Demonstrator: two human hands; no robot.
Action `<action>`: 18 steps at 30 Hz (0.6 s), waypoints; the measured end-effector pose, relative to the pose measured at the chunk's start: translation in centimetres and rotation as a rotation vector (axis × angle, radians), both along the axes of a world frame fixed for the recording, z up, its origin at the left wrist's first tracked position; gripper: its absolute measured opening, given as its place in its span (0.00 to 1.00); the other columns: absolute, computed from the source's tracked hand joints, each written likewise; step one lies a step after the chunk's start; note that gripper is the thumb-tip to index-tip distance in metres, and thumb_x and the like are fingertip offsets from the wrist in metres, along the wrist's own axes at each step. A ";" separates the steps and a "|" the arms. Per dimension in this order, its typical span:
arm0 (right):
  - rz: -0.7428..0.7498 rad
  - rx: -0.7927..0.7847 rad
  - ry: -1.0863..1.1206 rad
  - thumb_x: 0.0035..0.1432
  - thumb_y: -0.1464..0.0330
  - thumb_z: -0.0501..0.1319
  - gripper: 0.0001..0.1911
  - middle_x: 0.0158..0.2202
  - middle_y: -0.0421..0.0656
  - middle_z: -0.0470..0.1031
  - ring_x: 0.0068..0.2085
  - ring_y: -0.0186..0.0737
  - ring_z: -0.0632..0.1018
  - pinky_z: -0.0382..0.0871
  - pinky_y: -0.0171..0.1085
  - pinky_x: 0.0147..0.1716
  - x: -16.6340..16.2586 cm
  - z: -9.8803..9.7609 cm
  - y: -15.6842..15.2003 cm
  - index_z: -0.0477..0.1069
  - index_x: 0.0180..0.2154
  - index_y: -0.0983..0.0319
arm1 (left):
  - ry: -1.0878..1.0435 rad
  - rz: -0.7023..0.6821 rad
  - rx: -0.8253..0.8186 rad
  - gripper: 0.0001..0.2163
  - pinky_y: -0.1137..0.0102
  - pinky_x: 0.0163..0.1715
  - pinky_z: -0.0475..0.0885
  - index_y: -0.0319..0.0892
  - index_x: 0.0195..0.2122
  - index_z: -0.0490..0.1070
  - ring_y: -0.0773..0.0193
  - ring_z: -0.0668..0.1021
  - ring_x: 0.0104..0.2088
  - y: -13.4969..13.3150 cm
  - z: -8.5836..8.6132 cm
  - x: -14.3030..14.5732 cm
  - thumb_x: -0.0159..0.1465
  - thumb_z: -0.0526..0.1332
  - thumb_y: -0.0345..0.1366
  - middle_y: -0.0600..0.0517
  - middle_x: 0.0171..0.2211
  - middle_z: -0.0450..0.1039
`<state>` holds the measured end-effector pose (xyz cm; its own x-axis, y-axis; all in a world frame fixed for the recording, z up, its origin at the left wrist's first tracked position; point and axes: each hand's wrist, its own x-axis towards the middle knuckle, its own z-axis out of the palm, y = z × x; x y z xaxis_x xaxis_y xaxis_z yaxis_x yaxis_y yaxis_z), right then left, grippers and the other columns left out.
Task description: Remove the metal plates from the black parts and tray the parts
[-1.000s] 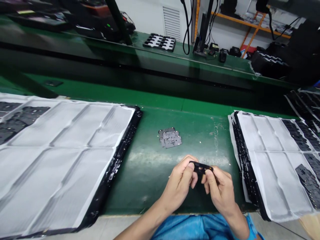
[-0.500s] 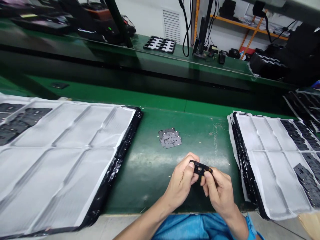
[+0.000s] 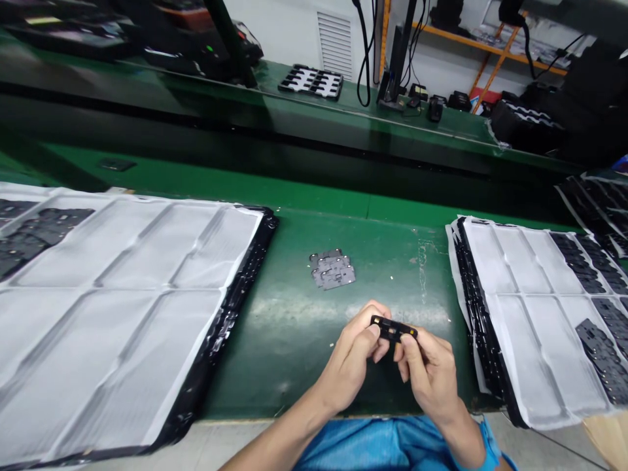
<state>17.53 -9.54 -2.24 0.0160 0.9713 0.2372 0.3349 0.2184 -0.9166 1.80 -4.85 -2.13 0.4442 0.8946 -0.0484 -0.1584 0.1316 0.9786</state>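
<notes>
Between my two hands I hold a small black plastic part [image 3: 394, 329], narrow and slightly tilted, with gold-coloured spots near its ends. My left hand [image 3: 356, 350] pinches its left end, the thumb on the face towards me. At the other end, my right hand [image 3: 428, 366] grips it with thumb and fingers. The part is held above the green tabletop [image 3: 294, 353]. Beyond my hands, a small pile of flat dark grey plastic pieces [image 3: 333, 269] lies on the table, apart from both hands.
At left is a black tray stack lined with white sheet [image 3: 186, 333], grey parts [image 3: 44, 235] in its far-left cells. A similar stack [image 3: 524, 333] stands at right, with dark parts [image 3: 601, 360] in several cells. A raised green ledge [image 3: 363, 114] runs along the back.
My left thumb has shifted on the black plastic part, and a gold spot at its left end now shows. Both hands keep hold of it. The view has moved slightly.
</notes>
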 end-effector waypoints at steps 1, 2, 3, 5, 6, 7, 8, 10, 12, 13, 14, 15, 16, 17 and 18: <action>0.002 0.001 -0.004 0.76 0.70 0.54 0.17 0.20 0.33 0.66 0.18 0.29 0.68 0.64 0.30 0.24 0.0 0.0 0.0 0.68 0.31 0.60 | -0.004 0.001 -0.015 0.15 0.69 0.26 0.57 0.42 0.39 0.64 0.67 0.62 0.24 0.0 0.0 0.0 0.76 0.46 0.46 0.58 0.25 0.62; 0.005 0.001 -0.009 0.76 0.70 0.54 0.17 0.20 0.33 0.66 0.18 0.29 0.68 0.64 0.30 0.24 0.0 -0.1 0.0 0.68 0.30 0.60 | 0.000 0.010 -0.028 0.16 0.69 0.26 0.57 0.42 0.39 0.64 0.67 0.62 0.23 0.0 0.0 0.0 0.76 0.46 0.47 0.59 0.25 0.61; 0.008 0.003 -0.016 0.75 0.70 0.54 0.17 0.20 0.33 0.66 0.18 0.30 0.68 0.64 0.30 0.24 -0.1 -0.1 0.0 0.68 0.30 0.60 | 0.013 0.021 -0.037 0.16 0.69 0.25 0.57 0.43 0.39 0.64 0.67 0.61 0.23 0.0 0.0 0.1 0.76 0.46 0.47 0.59 0.24 0.60; 0.013 0.007 -0.034 0.75 0.71 0.54 0.17 0.20 0.33 0.65 0.19 0.30 0.67 0.64 0.31 0.24 -0.1 -0.1 0.0 0.67 0.29 0.60 | 0.043 0.048 -0.043 0.15 0.69 0.25 0.57 0.43 0.38 0.64 0.67 0.60 0.22 0.1 0.1 0.2 0.76 0.46 0.46 0.60 0.22 0.59; 0.016 0.011 -0.043 0.75 0.71 0.54 0.17 0.20 0.33 0.65 0.19 0.31 0.67 0.64 0.31 0.24 -0.1 0.0 0.0 0.67 0.29 0.59 | 0.055 0.058 -0.041 0.15 0.70 0.25 0.57 0.43 0.37 0.64 0.67 0.60 0.21 0.2 0.2 0.3 0.76 0.46 0.45 0.61 0.22 0.58; 0.019 0.016 -0.052 0.75 0.71 0.54 0.17 0.19 0.33 0.64 0.19 0.31 0.67 0.64 0.31 0.24 -0.1 0.0 0.0 0.67 0.29 0.59 | 0.062 0.066 -0.037 0.15 0.70 0.25 0.57 0.43 0.37 0.64 0.68 0.60 0.21 0.2 0.2 0.4 0.76 0.45 0.44 0.61 0.22 0.58; 0.021 0.021 -0.059 0.75 0.71 0.54 0.17 0.19 0.33 0.64 0.19 0.31 0.68 0.64 0.31 0.24 -0.2 0.0 0.0 0.67 0.30 0.59 | 0.065 0.073 -0.031 0.14 0.70 0.25 0.57 0.43 0.36 0.64 0.68 0.60 0.21 0.2 0.2 0.4 0.76 0.45 0.43 0.60 0.23 0.58; 0.023 0.033 -0.070 0.75 0.71 0.54 0.17 0.19 0.33 0.64 0.19 0.31 0.68 0.63 0.31 0.24 -0.2 0.1 -0.1 0.67 0.30 0.59 | 0.064 0.090 -0.014 0.14 0.70 0.26 0.58 0.43 0.35 0.64 0.68 0.61 0.22 0.2 0.0 0.4 0.75 0.46 0.40 0.59 0.25 0.59; 0.020 0.039 -0.071 0.75 0.71 0.54 0.17 0.20 0.33 0.65 0.19 0.31 0.68 0.64 0.31 0.25 -0.2 0.1 -0.1 0.67 0.30 0.59 | 0.054 0.099 0.000 0.14 0.69 0.26 0.59 0.43 0.35 0.64 0.68 0.61 0.23 0.2 -0.3 0.4 0.75 0.46 0.39 0.59 0.26 0.60; 0.017 0.037 -0.067 0.75 0.71 0.54 0.17 0.20 0.33 0.65 0.19 0.31 0.68 0.64 0.31 0.25 -0.2 0.1 -0.1 0.67 0.30 0.59 | 0.045 0.100 0.002 0.14 0.69 0.27 0.59 0.43 0.35 0.64 0.68 0.61 0.23 0.1 -0.5 0.4 0.75 0.45 0.39 0.59 0.26 0.60; 0.015 0.031 -0.061 0.75 0.71 0.54 0.17 0.20 0.34 0.65 0.19 0.31 0.68 0.64 0.31 0.25 -0.1 0.0 -0.1 0.67 0.30 0.59 | 0.036 0.095 -0.001 0.13 0.69 0.27 0.59 0.43 0.35 0.64 0.68 0.61 0.23 0.1 -0.6 0.4 0.75 0.45 0.38 0.58 0.26 0.60; 0.013 0.023 -0.053 0.75 0.71 0.53 0.17 0.20 0.33 0.65 0.19 0.31 0.68 0.64 0.31 0.24 -0.1 -0.1 -0.2 0.67 0.30 0.59 | 0.025 0.084 -0.009 0.13 0.69 0.27 0.58 0.43 0.36 0.64 0.67 0.61 0.23 0.1 -0.7 0.3 0.75 0.45 0.38 0.59 0.25 0.60; 0.011 0.014 -0.044 0.75 0.71 0.53 0.17 0.20 0.33 0.65 0.19 0.31 0.68 0.64 0.31 0.24 -0.1 -0.2 -0.2 0.67 0.30 0.59 | 0.012 0.065 -0.021 0.12 0.69 0.27 0.58 0.43 0.36 0.64 0.67 0.62 0.23 0.1 -0.8 0.3 0.74 0.46 0.39 0.59 0.25 0.60; 0.009 0.006 -0.035 0.75 0.70 0.53 0.17 0.20 0.34 0.65 0.19 0.31 0.68 0.64 0.31 0.24 0.0 -0.3 -0.2 0.68 0.30 0.59 | -0.002 0.045 -0.035 0.12 0.69 0.27 0.58 0.43 0.37 0.64 0.67 0.62 0.24 0.1 -0.9 0.3 0.74 0.47 0.39 0.58 0.24 0.60; 0.007 0.001 -0.030 0.75 0.70 0.54 0.17 0.20 0.34 0.66 0.19 0.31 0.68 0.64 0.31 0.24 0.0 -0.5 -0.2 0.68 0.30 0.60 | -0.018 0.024 -0.048 0.12 0.69 0.26 0.57 0.43 0.38 0.64 0.66 0.62 0.24 0.1 -0.9 0.2 0.74 0.47 0.41 0.58 0.24 0.61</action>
<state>17.55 -9.70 -2.70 0.0021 0.9712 0.2383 0.3612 0.2215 -0.9058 2.03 -4.76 -2.99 0.4233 0.9021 -0.0835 -0.1792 0.1737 0.9684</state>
